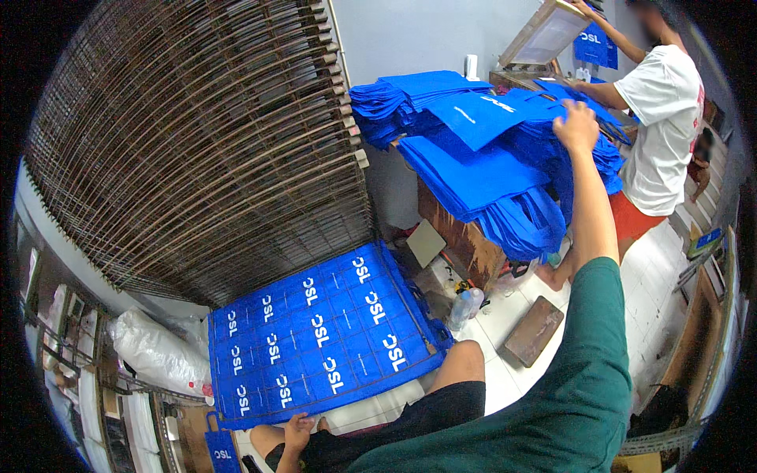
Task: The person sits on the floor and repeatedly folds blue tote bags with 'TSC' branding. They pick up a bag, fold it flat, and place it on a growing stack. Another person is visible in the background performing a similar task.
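Note:
My right arm, in a dark green sleeve, stretches out toward piles of blue fabric bags (pixel 473 177) heaped on a worn wooden table. At the far end of it, my right hand (pixel 579 126) is over the bags' right part, fingers bent and apart; whether it touches the cloth I cannot tell. A flat blue bag with a white print (pixel 477 118) lies on top, left of that hand. Low in front of my lap, my left hand (pixel 298 432) holds nothing that I can see, its fingers loosely curled and apart. Beyond it, blue printed bags (pixel 319 331) lie in rows on a wire rack.
A tall stack of wire drying racks (pixel 205 142) rises at the left. Across the table a person in a white shirt (pixel 662 118) holds up a framed screen (pixel 544 35). A brown block (pixel 532 331) and a plastic bottle (pixel 460 310) stand on the tiled floor.

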{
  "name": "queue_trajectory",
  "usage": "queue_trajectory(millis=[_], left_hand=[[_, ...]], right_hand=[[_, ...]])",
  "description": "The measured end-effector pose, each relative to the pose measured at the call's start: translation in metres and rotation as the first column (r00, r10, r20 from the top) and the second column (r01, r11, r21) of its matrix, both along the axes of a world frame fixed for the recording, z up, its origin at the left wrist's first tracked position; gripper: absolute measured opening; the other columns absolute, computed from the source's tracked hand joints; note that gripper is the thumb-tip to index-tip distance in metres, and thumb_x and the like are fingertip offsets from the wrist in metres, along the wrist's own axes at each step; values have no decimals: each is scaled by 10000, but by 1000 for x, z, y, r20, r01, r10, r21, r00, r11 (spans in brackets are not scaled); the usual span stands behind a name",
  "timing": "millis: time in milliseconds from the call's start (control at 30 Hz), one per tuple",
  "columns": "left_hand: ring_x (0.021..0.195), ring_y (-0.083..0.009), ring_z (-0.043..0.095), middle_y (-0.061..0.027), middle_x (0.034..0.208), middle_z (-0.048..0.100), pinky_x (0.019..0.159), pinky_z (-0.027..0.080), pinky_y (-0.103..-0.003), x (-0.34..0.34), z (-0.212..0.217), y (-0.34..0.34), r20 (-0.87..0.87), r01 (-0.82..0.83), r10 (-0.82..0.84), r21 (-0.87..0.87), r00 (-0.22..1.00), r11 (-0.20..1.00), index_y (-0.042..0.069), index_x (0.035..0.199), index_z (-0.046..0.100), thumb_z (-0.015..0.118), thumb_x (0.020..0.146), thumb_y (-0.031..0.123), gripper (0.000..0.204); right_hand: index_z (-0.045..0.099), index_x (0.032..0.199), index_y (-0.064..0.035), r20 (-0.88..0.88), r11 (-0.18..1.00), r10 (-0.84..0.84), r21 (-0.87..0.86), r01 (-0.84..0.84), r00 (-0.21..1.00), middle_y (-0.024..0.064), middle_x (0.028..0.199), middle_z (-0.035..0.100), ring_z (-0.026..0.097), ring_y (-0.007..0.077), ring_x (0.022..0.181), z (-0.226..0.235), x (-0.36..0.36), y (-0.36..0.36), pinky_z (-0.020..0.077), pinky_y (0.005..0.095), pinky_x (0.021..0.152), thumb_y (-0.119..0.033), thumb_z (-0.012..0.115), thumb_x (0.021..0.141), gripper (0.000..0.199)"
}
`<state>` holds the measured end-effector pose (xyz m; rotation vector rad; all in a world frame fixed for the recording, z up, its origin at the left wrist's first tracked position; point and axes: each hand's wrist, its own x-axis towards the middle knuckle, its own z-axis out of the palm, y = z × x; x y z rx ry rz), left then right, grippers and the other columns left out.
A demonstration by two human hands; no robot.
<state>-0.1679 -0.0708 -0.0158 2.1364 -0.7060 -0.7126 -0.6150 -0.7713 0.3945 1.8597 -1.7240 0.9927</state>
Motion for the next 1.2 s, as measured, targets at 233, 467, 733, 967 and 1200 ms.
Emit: queue_trajectory(millis=[233, 467, 733, 967, 1200], left_hand=[[718, -142, 589, -92, 819, 620, 648, 482, -271, -17, 9, -9, -172, -56, 50, -32, 984, 998, -17, 1016, 559, 674, 750, 143, 330], [734, -142, 602, -93, 815, 629, 656, 489, -280, -26, 19, -23, 35, -17, 18, -53, 999, 998, -7, 1018, 571, 681, 755, 175, 339], [994, -158, 538, -80, 1057, 578, 853, 442, -296, -60, 142, -149, -278, 60, -225, -498, 934, 865, 23, 1180, 478, 652, 807, 123, 424], [1078, -212, 482, -112, 1266, 439, 857, 443, -379, -110, 271, -219, -549, 310, -754, -692, 361, 652, 120, 1388, 218, 454, 853, 537, 718], [861, -174, 572, -49, 983, 603, 677, 475, -330, -101, 293, -208, -742, -274, -456, -629, 493, 727, 97, 988, 580, 533, 821, 525, 462]], right_hand=[[455, 1260, -244, -437, 963, 128, 271, -5, 890, 70, 1359, 375, 331, 284, 1258, -12, 50, -11, 308, 488, 994, -199, 619, 709, 577], [628, 1016, -184, -607, 977, 126, -61, -205, 785, 44, 1130, 533, 441, 219, 1104, -35, 76, -42, 382, 398, 863, -122, 567, 738, 292], [614, 947, -133, -490, 881, 92, -365, -300, 867, 42, 941, 593, 524, 222, 963, 25, 107, 39, 396, 378, 819, -137, 527, 743, 222], [647, 997, -143, -550, 653, 384, -405, -639, 741, 39, 860, 601, 559, 236, 841, 3, 153, 250, 416, 346, 790, -131, 586, 749, 256], [629, 940, -73, -516, 444, 744, -94, -891, 425, 73, 717, 485, 489, 273, 752, -73, 224, 396, 387, 436, 771, -70, 596, 669, 273]])
